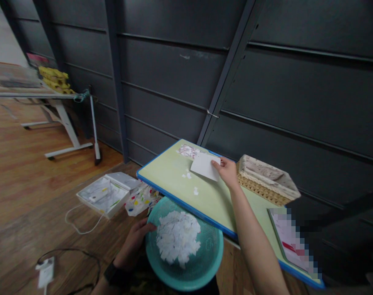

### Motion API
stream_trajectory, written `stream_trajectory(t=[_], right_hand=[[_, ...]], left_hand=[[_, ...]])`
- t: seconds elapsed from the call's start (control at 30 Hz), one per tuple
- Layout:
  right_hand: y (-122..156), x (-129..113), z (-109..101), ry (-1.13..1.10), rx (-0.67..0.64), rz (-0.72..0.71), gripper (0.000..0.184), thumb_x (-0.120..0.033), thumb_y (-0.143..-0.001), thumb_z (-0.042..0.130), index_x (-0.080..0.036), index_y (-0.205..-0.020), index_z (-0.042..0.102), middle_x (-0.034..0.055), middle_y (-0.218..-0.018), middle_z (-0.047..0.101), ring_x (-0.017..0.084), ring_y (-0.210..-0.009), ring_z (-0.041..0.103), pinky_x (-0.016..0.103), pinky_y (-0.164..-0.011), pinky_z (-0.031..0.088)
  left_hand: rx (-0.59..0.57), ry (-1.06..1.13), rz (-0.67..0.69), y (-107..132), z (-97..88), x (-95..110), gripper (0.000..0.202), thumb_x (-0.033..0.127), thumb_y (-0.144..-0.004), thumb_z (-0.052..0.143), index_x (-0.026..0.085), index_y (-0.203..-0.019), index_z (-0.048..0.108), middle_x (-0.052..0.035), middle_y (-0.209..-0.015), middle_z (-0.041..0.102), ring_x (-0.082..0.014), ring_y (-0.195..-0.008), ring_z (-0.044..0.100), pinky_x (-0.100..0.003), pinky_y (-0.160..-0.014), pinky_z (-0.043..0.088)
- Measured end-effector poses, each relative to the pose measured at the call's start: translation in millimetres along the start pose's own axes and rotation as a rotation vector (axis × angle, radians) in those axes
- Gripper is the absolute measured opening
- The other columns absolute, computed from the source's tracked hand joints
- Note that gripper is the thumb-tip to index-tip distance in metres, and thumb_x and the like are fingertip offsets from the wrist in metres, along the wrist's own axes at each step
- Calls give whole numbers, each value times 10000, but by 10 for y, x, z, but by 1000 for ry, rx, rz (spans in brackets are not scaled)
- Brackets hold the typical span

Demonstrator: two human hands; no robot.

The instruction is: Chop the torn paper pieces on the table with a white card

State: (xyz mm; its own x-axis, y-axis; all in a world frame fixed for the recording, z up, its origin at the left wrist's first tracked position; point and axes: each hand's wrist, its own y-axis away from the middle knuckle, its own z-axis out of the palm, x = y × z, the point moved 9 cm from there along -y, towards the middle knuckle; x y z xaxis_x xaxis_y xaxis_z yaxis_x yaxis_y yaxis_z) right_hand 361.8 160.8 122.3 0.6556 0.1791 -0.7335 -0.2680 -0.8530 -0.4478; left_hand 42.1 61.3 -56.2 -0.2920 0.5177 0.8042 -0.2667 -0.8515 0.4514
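My left hand (140, 231) grips the rim of a green plastic basket (212, 254) at its left side. Many small torn white paper pieces (178, 235) are heaped inside it. Over the table, my right hand (226, 169) pinches a white sheet of card or paper (204, 165) by its right edge, thumb on top. A few paper scraps (188, 175) lie on the pale green table top (161, 168) just below the sheet. Behind it is a pile of pinkish-white scraps (188, 150), partly covered by the sheet.
A cloth-lined wicker basket (260, 194) and a pixelated flat item (287, 237) are at the table's right. On the floor are an open white box (105, 194), a colourful plastic bag (140, 198) and a power strip (46, 270) with a cable. A dark panelled wall (168, 73) stands behind.
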Motion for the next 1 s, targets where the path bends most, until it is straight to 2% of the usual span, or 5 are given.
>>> stream_trajectory(t=[0.27, 0.5, 0.67, 0.83, 1.0], right_hand=[[32, -26, 187, 28, 2, -6, 345, -471, -718, 577, -142, -793, 648, 60, -711, 672, 171, -615, 564, 258, -563, 392], [22, 35, 141, -36, 13, 29, 354, -486, -695, 599, -140, -761, 634, 37, -656, 624, 149, -584, 509, 239, -514, 335], [32, 13, 213, -99, -112, 34, 381, -496, -648, 649, -130, -750, 642, 31, -654, 618, 131, -562, 486, 233, -501, 320], [27, 56, 91, -150, -83, 79, 381, -497, -616, 683, -133, -716, 625, 22, -632, 605, 128, -558, 483, 234, -497, 321], [62, 73, 129, -225, -194, 136, 371, -478, -574, 727, -151, -664, 579, -6, -571, 553, 110, -513, 448, 232, -462, 276]], left_hand=[[4, 35, -2, 18, -12, 39, 86, 160, -554, 681, 161, -639, 665, 49, -450, 600, -108, -400, 520, -204, -376, 370], [-4, 45, -15, 29, -16, 39, 139, 157, -565, 692, 154, -703, 687, 31, -466, 636, -129, -418, 543, -229, -412, 410], [3, 35, -2, -5, -49, 22, 188, 147, -592, 681, 137, -778, 708, 12, -512, 679, -143, -426, 573, -246, -442, 444], [10, 39, 13, -80, -158, 12, 232, 123, -603, 675, 138, -830, 721, -33, -643, 758, -176, -504, 650, -278, -527, 515], [7, 25, 27, -83, -187, 52, 272, 110, -606, 663, 133, -870, 720, -25, -580, 745, -176, -453, 642, -273, -483, 518]])
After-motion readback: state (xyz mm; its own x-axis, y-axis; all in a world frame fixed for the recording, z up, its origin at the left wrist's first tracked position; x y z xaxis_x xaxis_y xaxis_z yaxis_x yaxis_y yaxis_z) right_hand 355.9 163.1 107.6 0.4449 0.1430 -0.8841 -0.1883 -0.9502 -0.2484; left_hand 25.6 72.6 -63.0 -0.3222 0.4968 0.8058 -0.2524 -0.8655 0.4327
